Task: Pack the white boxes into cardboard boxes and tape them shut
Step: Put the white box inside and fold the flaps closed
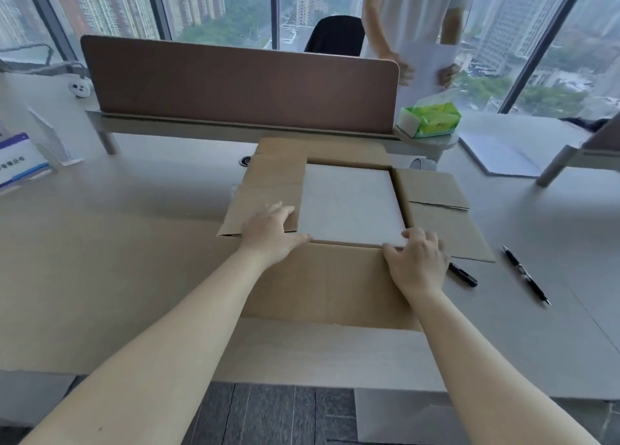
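A white box (350, 206) lies flat inside an open cardboard box (322, 283) on the desk, all its flaps spread outward. My left hand (271, 231) rests at the white box's near left corner, thumb along its front edge and fingers on the left flap. At the near right corner my right hand (417, 260) touches the white box with its fingertips, palm on the near flap. A roll of tape (421, 163) peeks out behind the right flap.
Two black pens (463, 274) (526, 274) lie right of the box. A brown desk divider (240, 85) stands behind, with a green tissue pack (432, 119) at its right end. A person holding a white sheet (426, 68) stands beyond. Papers (496, 157) lie far right, a sign stand (20, 159) far left.
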The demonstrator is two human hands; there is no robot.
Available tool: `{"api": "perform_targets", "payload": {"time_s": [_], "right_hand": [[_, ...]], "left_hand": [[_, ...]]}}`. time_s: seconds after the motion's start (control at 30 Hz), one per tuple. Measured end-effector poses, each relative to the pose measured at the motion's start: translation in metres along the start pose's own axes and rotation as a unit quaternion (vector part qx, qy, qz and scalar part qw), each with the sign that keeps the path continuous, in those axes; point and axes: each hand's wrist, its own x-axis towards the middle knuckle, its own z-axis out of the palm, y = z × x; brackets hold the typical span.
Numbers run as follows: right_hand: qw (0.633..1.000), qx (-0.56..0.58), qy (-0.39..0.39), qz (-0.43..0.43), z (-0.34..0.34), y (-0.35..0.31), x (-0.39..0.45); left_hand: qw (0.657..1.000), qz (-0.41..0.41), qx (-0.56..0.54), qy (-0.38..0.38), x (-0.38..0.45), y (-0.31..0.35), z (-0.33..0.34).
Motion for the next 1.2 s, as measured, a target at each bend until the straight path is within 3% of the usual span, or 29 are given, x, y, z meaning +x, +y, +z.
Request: {"api": "perform_targets", "payload": {"time_s": [0.13, 0.27, 0.37, 0.57, 0.73, 1.0, 1.2], "right_hand": [[0.990, 0.056, 0.042, 0.126, -0.010, 0.017, 0.000], [0.945, 0.216, 0.016, 0.247, -0.016, 0.029, 0.004], [0.920, 0.298, 0.012, 0.255, -0.019, 0.027, 0.005], [0.895, 0.394, 0.106, 0.182, -0.012, 0.015, -0.005], [0.930, 0.335, 0.104, 0.109, -0.010, 0.006, -0.015], [0.989, 0.139, -0.004, 0.043, -0.001, 0.007, -0.013], [0.995, -0.025, -0.089, 0.036, -0.008, 0.003, -0.015]], "left_hand": [[0.990, 0.043, 0.119, -0.066, 0.010, 0.011, 0.014], [0.981, 0.069, 0.147, -0.105, 0.015, 0.019, 0.020], [0.978, 0.077, 0.158, -0.116, 0.018, 0.020, 0.020], [0.977, 0.089, 0.151, -0.124, 0.018, 0.018, 0.018], [0.981, 0.104, 0.114, -0.118, 0.018, 0.014, 0.010], [0.976, 0.139, 0.094, -0.138, 0.012, 0.004, 0.001], [0.969, 0.163, 0.124, -0.141, -0.007, -0.001, -0.002]]}}
